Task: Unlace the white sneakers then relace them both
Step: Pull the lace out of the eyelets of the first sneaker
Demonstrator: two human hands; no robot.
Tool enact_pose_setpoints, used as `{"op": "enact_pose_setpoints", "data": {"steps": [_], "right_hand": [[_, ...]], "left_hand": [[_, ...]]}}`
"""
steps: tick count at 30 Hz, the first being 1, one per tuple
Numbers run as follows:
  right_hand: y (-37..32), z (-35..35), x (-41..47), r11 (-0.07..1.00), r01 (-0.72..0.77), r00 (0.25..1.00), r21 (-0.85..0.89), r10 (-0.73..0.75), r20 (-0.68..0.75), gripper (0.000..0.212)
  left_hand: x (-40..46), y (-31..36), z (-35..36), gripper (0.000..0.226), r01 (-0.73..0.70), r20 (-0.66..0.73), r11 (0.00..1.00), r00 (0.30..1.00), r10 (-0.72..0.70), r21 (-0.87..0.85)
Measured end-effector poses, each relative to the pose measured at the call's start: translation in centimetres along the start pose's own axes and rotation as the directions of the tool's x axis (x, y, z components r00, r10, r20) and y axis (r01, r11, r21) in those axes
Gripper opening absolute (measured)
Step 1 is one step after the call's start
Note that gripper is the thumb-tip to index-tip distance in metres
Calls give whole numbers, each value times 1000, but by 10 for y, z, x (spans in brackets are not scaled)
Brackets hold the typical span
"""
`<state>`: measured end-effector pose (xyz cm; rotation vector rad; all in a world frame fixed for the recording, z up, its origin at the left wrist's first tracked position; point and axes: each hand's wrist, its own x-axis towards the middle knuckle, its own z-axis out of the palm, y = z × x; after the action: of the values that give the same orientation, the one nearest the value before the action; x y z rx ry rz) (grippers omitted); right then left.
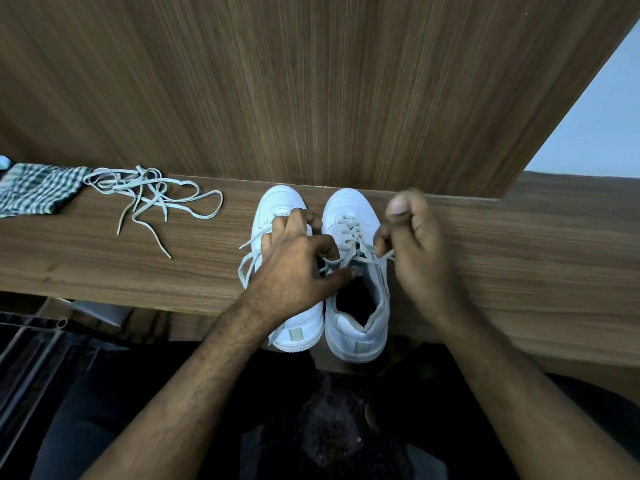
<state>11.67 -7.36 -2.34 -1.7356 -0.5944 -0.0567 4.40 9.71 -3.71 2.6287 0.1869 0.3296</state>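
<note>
From my head view, the two white sneakers stand side by side, toes at 12 o'clock, on the wooden shelf (519,258): left sneaker (282,206) and right sneaker (349,209), heels hanging over the near edge. My left hand (298,258) lies over the left sneaker, its fingers curled and pinching the right sneaker's lace (349,237) at about 3 o'clock of the hand. My right hand (415,237) pinches the other end of that lace, at 9 o'clock of its fist; a loose lace (156,195) lies tangled well off at 9 o'clock, touching a checked cloth (34,192).

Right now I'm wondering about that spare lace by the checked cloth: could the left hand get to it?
Probably yes. The loose lace lies in the open on the wooden shelf, nothing over it. But the left hand is pinching the right sneaker's lace and must let go first.
</note>
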Motion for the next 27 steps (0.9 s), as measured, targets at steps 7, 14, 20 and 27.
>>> {"op": "enact_pose_setpoints", "data": {"steps": [7,14,20,27], "right_hand": [[9,-20,-1,718,289,920,-633,-27,390,31],[8,-30,3,682,341,907,-647,-60,416,27],[-17,-16,3,723,-303,953,621,242,183,28],[-2,-26,1,872,217,960,-439,-109,257,11]], "left_hand": [[3,3,-18,39,66,118,716,993,23,-695],[3,8,-22,47,176,137,477,984,-115,-861],[3,14,-26,51,145,76,539,986,-148,-830],[4,1,-10,24,88,126,737,992,-4,-670]]}}
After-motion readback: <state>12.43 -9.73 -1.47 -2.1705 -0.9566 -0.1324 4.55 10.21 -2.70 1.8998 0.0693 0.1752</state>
